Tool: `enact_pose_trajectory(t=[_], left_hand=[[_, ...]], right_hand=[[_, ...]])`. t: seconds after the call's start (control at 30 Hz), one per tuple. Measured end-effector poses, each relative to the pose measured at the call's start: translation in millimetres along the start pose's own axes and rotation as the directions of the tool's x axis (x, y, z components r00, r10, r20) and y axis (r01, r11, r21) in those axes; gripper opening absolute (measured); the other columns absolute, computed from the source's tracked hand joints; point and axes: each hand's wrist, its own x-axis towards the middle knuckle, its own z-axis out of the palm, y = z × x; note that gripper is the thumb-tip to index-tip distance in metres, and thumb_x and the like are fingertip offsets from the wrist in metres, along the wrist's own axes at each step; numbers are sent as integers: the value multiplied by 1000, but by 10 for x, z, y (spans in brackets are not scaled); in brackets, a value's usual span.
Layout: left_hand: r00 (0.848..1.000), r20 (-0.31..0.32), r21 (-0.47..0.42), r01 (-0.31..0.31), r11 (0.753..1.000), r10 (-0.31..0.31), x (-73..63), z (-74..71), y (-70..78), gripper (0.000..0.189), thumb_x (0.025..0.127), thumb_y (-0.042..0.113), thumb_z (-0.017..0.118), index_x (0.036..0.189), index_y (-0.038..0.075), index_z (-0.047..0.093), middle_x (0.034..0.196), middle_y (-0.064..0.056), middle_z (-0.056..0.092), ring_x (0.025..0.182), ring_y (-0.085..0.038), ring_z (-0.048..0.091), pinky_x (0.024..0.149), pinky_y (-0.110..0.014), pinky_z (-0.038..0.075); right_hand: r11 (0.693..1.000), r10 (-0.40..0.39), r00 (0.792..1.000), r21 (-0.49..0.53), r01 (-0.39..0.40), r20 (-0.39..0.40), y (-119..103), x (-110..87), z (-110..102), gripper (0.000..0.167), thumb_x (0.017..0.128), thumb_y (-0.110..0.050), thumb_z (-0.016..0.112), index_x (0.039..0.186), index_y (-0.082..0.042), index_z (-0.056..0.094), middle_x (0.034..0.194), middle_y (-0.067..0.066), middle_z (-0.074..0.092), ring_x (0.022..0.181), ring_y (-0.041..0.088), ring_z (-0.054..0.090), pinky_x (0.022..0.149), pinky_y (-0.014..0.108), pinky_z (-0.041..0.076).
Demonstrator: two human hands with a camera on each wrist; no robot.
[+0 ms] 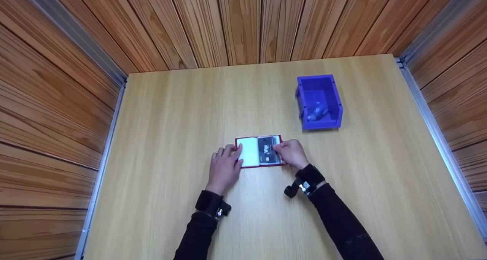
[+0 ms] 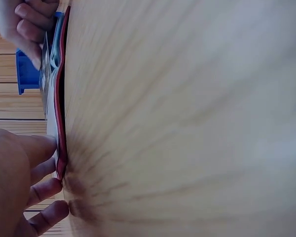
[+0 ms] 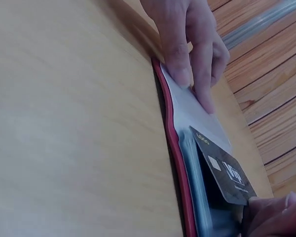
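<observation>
1. Pale worktop (image 1: 171, 111) is spreading beneath both forearms, and dark sleeves (image 1: 196, 233) are showing on the near side. One black band (image 1: 208, 202) is circling the left wrist, another (image 1: 311, 175) the right.
2. Left hand (image 1: 224, 168): its grip is loose, closing round nothing. Some fingertips are pressing on the white page at the holder's left side while others are touching the worktop beside it, probably so that the light holder is not sliding or folding up.
3. Right hand (image 1: 293, 153): its grip is narrow, with thumb and finger pinching the card (image 1: 267, 149) by its right edge. That hold is leaving most of the card's face uncovered, including the word "Vip".
4. Between the hands, the red card holder (image 1: 249, 151) is lying spread out, likely to give both hands access at once. The card is sitting over its right half, tilting above the clear pockets (image 3: 191, 163) with a dark gap under its near edge; whether any part is tucked inside, I cannot tell.
5. Farther off to the right, a blue bin (image 1: 322, 125) is standing apart from the hands, seemingly placed outside their working space. Something small and clear (image 1: 317, 111) is lying inside, too blurred to name.
6. Behind everything, a wood-plank wall (image 1: 239, 24) is closing off the worktop's far edge.
</observation>
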Motion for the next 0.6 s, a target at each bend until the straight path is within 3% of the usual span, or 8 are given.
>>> enact_pose_trajectory(t=[0.2, 0.6], left_hand=[[1000, 7, 0, 1, 1000, -1, 5, 4, 8, 55, 105, 36, 59, 157, 25, 46, 140, -3, 55, 118, -24, 52, 96, -41, 40], [1000, 12, -8, 2, 1000, -2, 9, 4, -3, 55, 105, 36, 59, 157, 25, 46, 141, -3, 55, 118, -24, 51, 96, -41, 39]], right_hand=[[996, 22, 1000, 87, -23, 10, 63, -3, -111, 18, 101, -13, 64, 90, 1, 68, 56, -4, 50, 44, 4, 42, 40, 19, 34], [995, 27, 999, 99, -29, 29, 62, -26, -130, 17, 101, -15, 66, 94, 1, 69, 58, -4, 49, 43, 4, 41, 41, 19, 34]])
